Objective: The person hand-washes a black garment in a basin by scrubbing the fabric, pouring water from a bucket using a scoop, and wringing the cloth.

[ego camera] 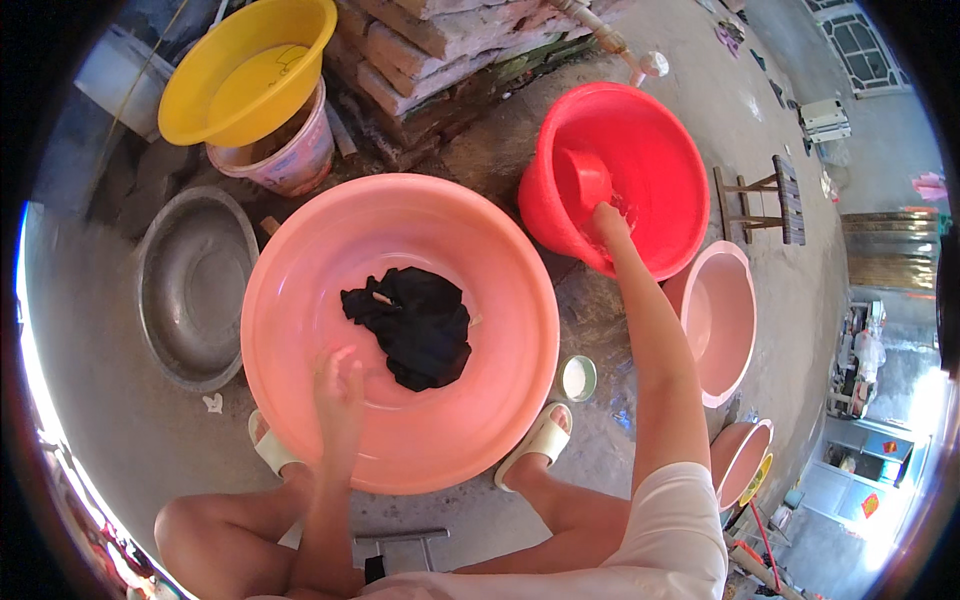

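Note:
A large pink plastic basin (495, 420) stands between my feet. Crumpled black cloth (427, 322) lies on its bottom. My left hand (340, 379) hovers over the basin's near left part, fingers apart and empty, just left of the cloth. My right hand (609, 223) reaches into a red plastic tub (667, 172) at the upper right, close to a red dipper (585, 180) inside it. Its fingers are partly hidden, and whether they grip the dipper is unclear. A small green-rimmed bowl of white stuff (576, 378) sits on the ground right of the pink basin.
At left is a grey metal basin (154, 300); behind it, a yellow basin (180, 97) rests on a bucket (300, 165). Stacked bricks (405, 67) and a pipe (600, 30) are at the top. Right of the tub stand a pink basin (739, 337) and a wooden stool (789, 201).

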The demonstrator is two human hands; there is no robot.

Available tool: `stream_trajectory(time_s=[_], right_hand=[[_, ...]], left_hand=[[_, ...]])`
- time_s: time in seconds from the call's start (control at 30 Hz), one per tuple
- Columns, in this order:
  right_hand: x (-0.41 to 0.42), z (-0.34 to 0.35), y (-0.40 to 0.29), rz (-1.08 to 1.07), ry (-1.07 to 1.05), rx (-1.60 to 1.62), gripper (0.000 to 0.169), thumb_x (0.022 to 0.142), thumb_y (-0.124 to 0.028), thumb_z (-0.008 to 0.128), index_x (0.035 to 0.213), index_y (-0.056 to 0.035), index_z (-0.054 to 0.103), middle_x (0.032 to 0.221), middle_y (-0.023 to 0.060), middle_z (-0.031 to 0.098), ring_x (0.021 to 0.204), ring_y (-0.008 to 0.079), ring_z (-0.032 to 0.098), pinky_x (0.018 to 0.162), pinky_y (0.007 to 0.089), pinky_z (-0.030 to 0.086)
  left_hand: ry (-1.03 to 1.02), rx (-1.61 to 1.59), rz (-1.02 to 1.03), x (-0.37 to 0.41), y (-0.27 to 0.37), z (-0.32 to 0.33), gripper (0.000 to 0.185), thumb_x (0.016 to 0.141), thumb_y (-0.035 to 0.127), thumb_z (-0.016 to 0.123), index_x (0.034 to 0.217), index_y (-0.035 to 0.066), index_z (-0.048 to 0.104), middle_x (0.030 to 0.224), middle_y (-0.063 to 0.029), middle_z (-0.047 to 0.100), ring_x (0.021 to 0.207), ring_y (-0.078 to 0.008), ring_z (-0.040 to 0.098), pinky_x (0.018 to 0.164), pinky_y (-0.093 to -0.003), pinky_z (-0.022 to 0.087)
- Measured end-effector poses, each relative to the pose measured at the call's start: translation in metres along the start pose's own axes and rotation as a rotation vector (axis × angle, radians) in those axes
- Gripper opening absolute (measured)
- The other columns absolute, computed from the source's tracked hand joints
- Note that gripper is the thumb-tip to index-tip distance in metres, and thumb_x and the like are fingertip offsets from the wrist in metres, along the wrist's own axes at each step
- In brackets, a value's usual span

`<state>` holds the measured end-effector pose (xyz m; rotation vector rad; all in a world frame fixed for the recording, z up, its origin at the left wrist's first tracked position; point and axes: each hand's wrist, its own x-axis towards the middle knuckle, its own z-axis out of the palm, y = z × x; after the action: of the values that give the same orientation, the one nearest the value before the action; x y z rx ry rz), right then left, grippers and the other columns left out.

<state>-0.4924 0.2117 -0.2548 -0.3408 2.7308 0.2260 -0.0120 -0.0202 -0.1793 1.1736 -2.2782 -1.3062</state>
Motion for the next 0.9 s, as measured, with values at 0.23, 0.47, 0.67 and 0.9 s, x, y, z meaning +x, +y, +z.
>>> stream_trajectory(time_s=[0.23,0.47,0.67,0.9], right_hand=[[-0.016,-0.016,-0.017,0.351,-0.446,1.507,0.020,0.083,-0.019,0.071,0.087,-0.0038,0.058,0.068,0.0064,0.058,0.052,0.0131,0.053,0.043,0.0258,0.042],[-0.057,-0.044,0.014,0.278,-0.440,1.874,0.027,0.085,-0.019,0.068,0.100,-0.0040,0.051,0.077,0.0104,0.060,0.056,0.0149,0.054,0.046,0.0235,0.045],[-0.143,-0.091,0.036,0.193,-0.530,1.945,0.026,0.087,-0.017,0.066,0.102,-0.0030,0.049,0.080,0.0103,0.057,0.057,0.0128,0.052,0.048,0.0227,0.043],[-0.282,-0.114,0.020,-0.109,-0.378,1.879,0.035,0.092,-0.025,0.057,0.113,0.0015,0.051,0.078,0.0083,0.055,0.054,0.0094,0.048,0.046,0.0182,0.038]], left_hand=[[-0.099,-0.133,-0.055,-0.022,0.009,0.006,0.022,0.090,0.015,0.056,0.108,0.002,0.060,0.123,-0.0168,0.054,0.117,-0.0300,0.050,0.098,-0.0384,0.039],[-0.114,-0.184,-0.023,-0.027,0.015,0.008,0.024,0.089,0.014,0.056,0.109,0.002,0.060,0.123,-0.0171,0.054,0.117,-0.0299,0.050,0.100,-0.0381,0.038],[-0.181,-0.424,-0.024,-0.029,0.007,0.033,0.036,0.091,0.014,0.057,0.124,0.004,0.053,0.131,-0.0139,0.049,0.122,-0.0271,0.047,0.103,-0.0378,0.037],[-0.283,-0.750,-0.241,0.003,0.028,0.075,0.067,0.085,0.018,0.064,0.144,0.017,0.033,0.142,-0.0168,0.038,0.120,-0.0304,0.049,0.095,-0.0375,0.043]])
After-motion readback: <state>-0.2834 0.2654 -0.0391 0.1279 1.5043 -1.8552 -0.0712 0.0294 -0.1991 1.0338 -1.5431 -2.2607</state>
